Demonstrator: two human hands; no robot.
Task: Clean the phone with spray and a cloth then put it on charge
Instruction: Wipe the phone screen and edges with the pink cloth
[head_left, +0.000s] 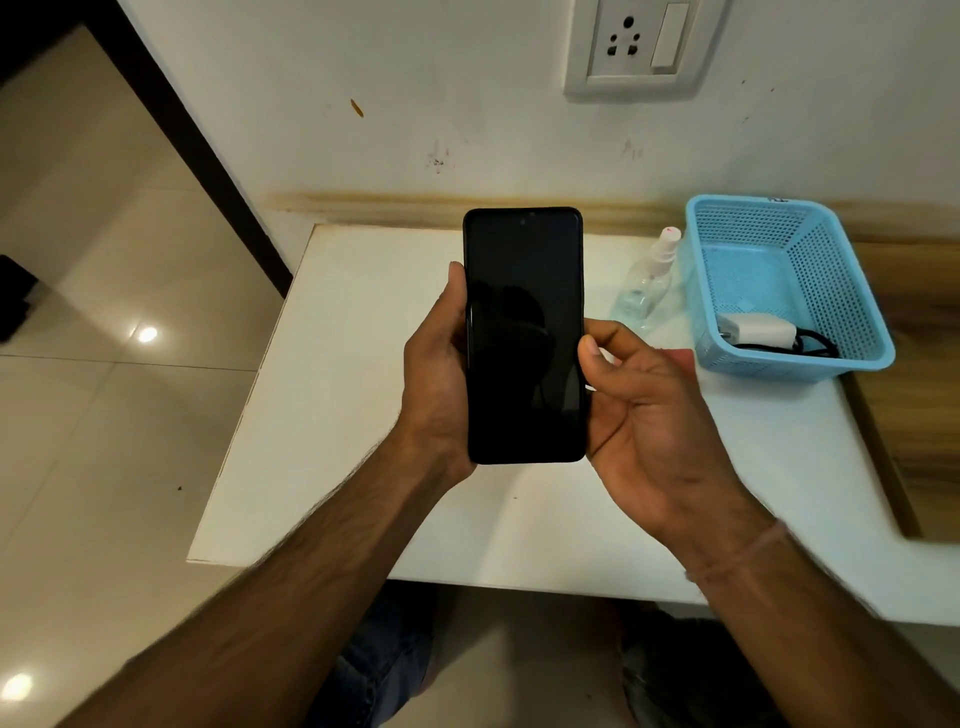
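The phone (524, 335) is held upright in the centre of the frame, screen dark and facing the camera, above the white table (337, 415). The left hand (441, 379) wraps its left edge, thumb along the side and fingers hidden behind. The right hand (639, 410) is loosely curled at the right edge, its thumb tip touching the side of the phone; whether its fingers grip the back cannot be told.

The spray bottle (647, 283) stands right of centre, just beside the blue basket (852, 291), neither hand near it. A small reddish patch (680, 358) shows behind the right hand; it may be the cloth, but too little is visible to say.

The charger (753, 330) and its dark cable (815, 343) lie in the basket, unplugged, and the wall socket (631, 39) at the upper right of the frame is empty. Judging from this, charging is not begun; whether the cleaning is done cannot be told.
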